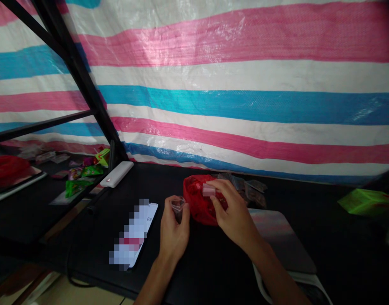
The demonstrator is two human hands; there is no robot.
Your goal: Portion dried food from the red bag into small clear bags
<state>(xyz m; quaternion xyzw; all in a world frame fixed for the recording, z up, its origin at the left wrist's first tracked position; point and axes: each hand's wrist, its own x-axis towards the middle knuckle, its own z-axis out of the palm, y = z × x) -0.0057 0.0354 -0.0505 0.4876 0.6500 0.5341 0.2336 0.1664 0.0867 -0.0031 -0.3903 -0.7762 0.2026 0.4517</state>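
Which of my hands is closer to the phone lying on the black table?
Left. The left hand sits just right of the phone, holding a small clear bag. The right hand is farther right, over the red bag.

The black tabletop (pixel 324 220) carries a phone (pixel 134 234) near its front edge, a red bag (pixel 199 203) (crumpled) mid-surface, a white power bank (pixel 117 173) toward the back-left, and a green box (pixel 365 202) at the right edge.

Your two bare forearms reach forward from the lower edge, converging over the dark surface. Your left hand (pixel 174 231) is raised, its fingertips (pixel 181 208) pinched together. Your right hand (pixel 233 214) lies just beside it, knuckles up, thumb and forefinger closed in a pinch.
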